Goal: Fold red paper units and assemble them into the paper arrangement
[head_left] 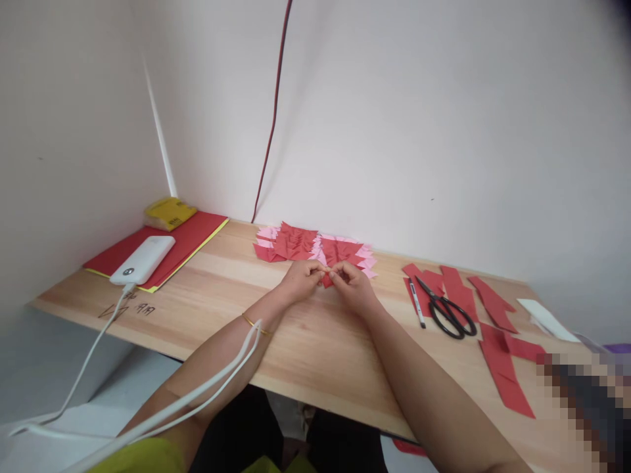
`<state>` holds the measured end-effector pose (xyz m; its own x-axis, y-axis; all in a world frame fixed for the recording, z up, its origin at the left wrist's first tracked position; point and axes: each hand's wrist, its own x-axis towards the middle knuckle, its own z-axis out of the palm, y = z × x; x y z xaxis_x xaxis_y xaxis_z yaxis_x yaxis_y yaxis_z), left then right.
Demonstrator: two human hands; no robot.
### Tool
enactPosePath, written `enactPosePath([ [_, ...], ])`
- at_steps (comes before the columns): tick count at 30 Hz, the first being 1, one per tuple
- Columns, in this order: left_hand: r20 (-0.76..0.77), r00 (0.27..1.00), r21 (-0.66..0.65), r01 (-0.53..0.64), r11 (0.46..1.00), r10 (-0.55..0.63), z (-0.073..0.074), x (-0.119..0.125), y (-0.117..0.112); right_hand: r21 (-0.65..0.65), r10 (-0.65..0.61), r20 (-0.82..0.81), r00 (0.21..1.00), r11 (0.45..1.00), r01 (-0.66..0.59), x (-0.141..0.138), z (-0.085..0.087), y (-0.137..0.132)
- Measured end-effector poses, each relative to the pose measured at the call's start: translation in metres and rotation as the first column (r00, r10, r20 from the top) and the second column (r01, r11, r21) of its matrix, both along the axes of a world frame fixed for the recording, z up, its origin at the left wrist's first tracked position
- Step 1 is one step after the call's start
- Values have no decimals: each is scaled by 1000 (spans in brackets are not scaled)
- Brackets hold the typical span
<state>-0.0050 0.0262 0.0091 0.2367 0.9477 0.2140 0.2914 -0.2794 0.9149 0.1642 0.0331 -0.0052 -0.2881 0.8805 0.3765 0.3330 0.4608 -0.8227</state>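
Between my fingertips is a small piece of red paper [327,280], partly hidden by the fingers. My left hand [302,281] pinches it from the left, with a thin gold bangle [256,324] on that wrist. From the right, my right hand [351,284] pinches the same piece, thumbs close together. Just behind both hands lie folded red paper pieces [296,243] and pink ones [369,256], pointed and set in overlapping rows. Whether the held piece is folded, I cannot tell.
Black-handled scissors [446,315] and a pen [417,303] lie on red paper strips [503,368] at right. At left, a white power bank [142,260] and a yellow packet [170,213] rest on red sheets [197,240]. A white cable [93,358] crosses my left arm.
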Motion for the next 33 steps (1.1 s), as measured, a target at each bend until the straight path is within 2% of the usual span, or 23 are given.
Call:
enactPosePath([
  [4, 36, 999, -37, -25, 999, 26, -1, 3, -1, 20, -9, 22, 1000, 1000, 8, 0, 2, -1],
  [8, 252, 964, -189, -33, 981, 81, -4, 7, 1, 14, -57, -17, 998, 998, 57, -1, 2, -2],
  [10, 364, 926, -277, 3, 961, 102, -5, 9, 1, 1, -72, -42, 997, 997, 72, -1, 2, -1],
  [13, 436, 897, -338, 93, 936, 69, -5, 10, 0, -22, -65, -71, 995, 998, 64, -1, 0, 0],
  [24, 502, 849, -334, 15, 942, 165, -6, 10, 2, -97, -95, -94, 991, 992, 85, -1, 3, 0],
  [30, 519, 833, -370, 20, 929, 189, -2, 7, 2, -125, -56, -98, 994, 991, 43, 0, -4, 2],
  [33, 531, 830, -328, 16, 945, 171, 1, 6, 2, -102, -22, -78, 997, 995, 14, -1, -1, 1],
])
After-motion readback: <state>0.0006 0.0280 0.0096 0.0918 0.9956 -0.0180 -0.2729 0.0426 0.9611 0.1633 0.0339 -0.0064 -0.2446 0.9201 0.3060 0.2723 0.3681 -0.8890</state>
